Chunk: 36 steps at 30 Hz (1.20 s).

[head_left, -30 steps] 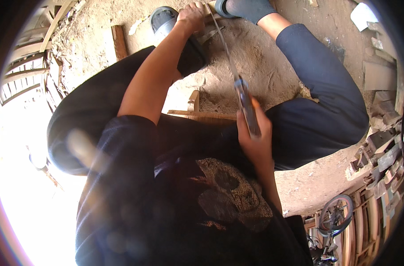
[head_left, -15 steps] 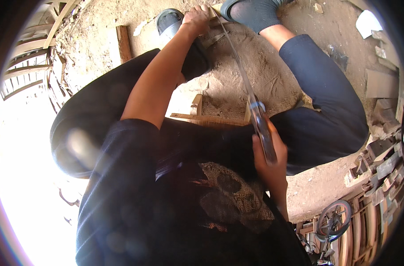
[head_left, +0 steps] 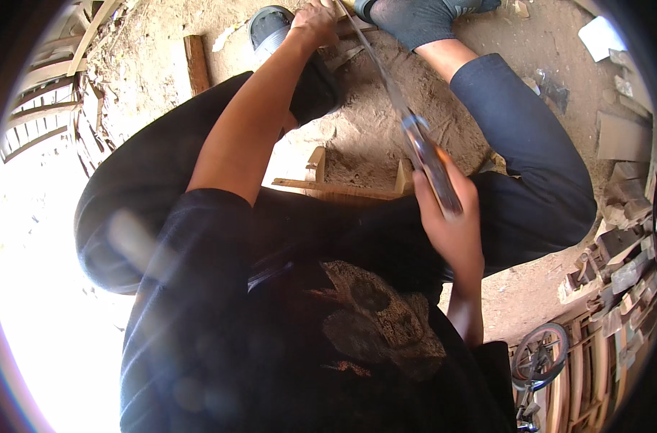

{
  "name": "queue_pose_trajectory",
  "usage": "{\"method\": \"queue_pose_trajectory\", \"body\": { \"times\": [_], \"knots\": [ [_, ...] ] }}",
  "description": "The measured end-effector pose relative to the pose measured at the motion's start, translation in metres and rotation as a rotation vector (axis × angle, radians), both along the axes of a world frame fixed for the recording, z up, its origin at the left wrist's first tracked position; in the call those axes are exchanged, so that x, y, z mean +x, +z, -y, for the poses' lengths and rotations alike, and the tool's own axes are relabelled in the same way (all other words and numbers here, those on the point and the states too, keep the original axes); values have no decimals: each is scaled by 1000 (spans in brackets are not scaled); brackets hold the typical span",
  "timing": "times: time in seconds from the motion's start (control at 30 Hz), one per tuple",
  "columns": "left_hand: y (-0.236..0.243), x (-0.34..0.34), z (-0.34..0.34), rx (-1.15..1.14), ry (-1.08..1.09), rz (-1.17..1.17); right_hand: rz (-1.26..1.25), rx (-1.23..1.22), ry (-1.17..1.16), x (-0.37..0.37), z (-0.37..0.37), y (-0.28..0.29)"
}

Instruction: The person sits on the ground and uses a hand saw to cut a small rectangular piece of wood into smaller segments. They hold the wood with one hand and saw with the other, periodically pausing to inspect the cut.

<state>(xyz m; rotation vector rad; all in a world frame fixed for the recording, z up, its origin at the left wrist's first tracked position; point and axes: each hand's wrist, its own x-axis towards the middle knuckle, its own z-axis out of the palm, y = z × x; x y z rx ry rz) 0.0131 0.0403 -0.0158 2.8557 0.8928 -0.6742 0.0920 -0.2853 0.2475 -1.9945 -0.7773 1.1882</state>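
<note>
My right hand [head_left: 450, 206] is closed around the brown handle of a long, thin-bladed saw [head_left: 386, 79], which has a blue band where handle meets blade. The blade is seen nearly edge-on and runs up and away to the top edge. Beside its far end, my left hand [head_left: 315, 25] is bent over a piece of wood [head_left: 350, 27] between my feet. Most of that wood is hidden by the hand or lies outside the picture. The blade passes just right of my left fingers; its tip is out of view.
Before my lap lies a wooden piece with upright blocks [head_left: 328, 189]. A short timber block [head_left: 196, 65] rests on the dirt at left. Wood offcuts [head_left: 628, 278] are heaped at far right, near a wheel [head_left: 540, 355]. My sandalled feet flank the work.
My right hand has pushed the saw forward, away from my body, along the blade's line. My left hand stays beside the blade; the whole view has shifted slightly.
</note>
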Motion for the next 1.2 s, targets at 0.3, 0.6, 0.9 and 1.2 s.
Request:
{"method": "queue_pose_trajectory", "body": {
  "times": [0.3, 0.6, 0.9, 1.2],
  "knots": [
    [-8, -4, 0, -17, 57, 38, 44, 51, 48, 11, 4, 23],
    [-18, -22, -8, 71, 20, 139, -48, -8, 21, 13, 15, 42],
    [30, -5, -2, -38, 66, -24, -47, 66, -70, 5, 29, 26],
    [-35, -24, -47, -61, 9, 8, -150, 67, -171, -14, 7, -6]
  ]
}}
